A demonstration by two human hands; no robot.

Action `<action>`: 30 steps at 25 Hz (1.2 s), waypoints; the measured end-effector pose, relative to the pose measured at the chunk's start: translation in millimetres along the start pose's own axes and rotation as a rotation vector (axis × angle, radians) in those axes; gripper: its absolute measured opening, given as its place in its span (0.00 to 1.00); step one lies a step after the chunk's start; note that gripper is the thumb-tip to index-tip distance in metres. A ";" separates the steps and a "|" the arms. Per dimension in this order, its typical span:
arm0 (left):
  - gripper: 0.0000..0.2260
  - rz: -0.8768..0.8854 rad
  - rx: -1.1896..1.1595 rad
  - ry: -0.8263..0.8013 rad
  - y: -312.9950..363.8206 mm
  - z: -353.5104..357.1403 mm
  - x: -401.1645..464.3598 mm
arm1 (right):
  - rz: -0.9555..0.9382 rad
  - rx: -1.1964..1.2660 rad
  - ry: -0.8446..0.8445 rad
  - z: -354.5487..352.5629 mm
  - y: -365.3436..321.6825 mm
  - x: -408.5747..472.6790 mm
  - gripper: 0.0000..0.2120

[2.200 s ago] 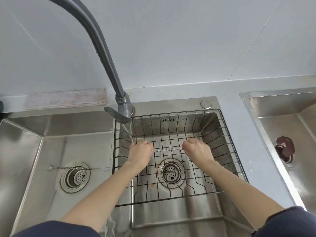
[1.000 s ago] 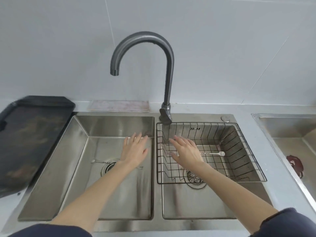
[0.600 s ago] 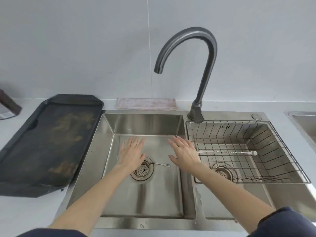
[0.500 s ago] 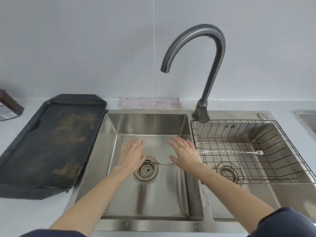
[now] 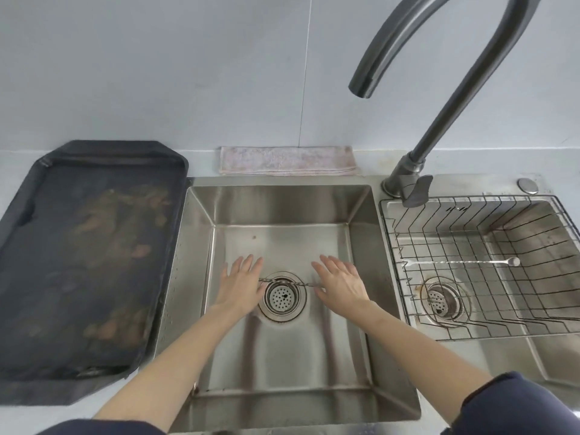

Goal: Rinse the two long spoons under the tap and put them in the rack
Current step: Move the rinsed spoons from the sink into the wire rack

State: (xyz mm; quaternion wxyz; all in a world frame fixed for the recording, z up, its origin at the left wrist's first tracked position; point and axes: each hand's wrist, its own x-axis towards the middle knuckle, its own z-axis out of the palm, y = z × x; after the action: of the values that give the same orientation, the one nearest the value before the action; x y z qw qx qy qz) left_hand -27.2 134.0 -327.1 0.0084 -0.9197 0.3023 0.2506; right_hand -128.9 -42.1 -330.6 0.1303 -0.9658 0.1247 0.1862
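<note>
One long thin metal spoon [image 5: 461, 262] lies crosswise in the black wire rack [image 5: 533, 332] set over the right basin. A second long spoon [image 5: 284, 281] lies on the floor of the left basin [image 5: 282, 359], across the drain strainer [image 5: 282, 298]. My left hand [image 5: 240, 282] hovers flat over its left end, fingers spread. My right hand [image 5: 340, 282] hovers flat over its right end, fingers spread. Both ends of that spoon are hidden under my hands. The dark grey tap [image 5: 439, 98] arches with its spout above the left basin; no water runs.
A dark stained tray [image 5: 84, 255] lies on the counter left of the sink. A folded pinkish cloth [image 5: 287, 160] sits behind the left basin. The tap's lever [image 5: 416, 191] points toward the rack. A round sink button [image 5: 528, 185] sits at the back right.
Both hands left the spoon in the rack and moved left into the left basin. They now sit lower, over the two ends of the second spoon. My view came closer.
</note>
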 end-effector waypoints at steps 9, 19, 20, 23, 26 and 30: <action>0.19 0.033 -0.038 0.001 -15.3 33.2 41.9 | 0.048 0.005 -0.120 31.7 2.0 38.0 0.16; 0.13 0.074 -0.053 -0.022 -10.9 63.6 64.4 | 0.117 0.055 -0.101 63.4 4.3 57.6 0.11; 0.13 0.079 -0.042 -0.018 -10.3 65.1 65.3 | 0.125 0.064 -0.097 65.3 4.8 58.6 0.10; 0.10 0.086 0.003 0.004 -8.7 68.4 66.3 | 0.119 0.065 -0.086 69.9 5.4 58.2 0.09; 0.09 0.087 -0.004 0.022 -8.1 69.2 64.1 | 0.095 0.040 -0.068 70.5 4.9 55.0 0.09; 0.09 0.092 -0.021 0.055 -7.0 63.3 55.5 | 0.060 0.025 -0.042 62.5 5.8 49.7 0.10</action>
State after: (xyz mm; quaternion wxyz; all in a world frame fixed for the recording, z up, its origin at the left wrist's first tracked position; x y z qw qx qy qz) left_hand -13.8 119.6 -409.2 -0.0212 -0.9114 0.3414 0.2287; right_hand -106.3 -38.4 -407.3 0.1392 -0.9558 0.1533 0.2086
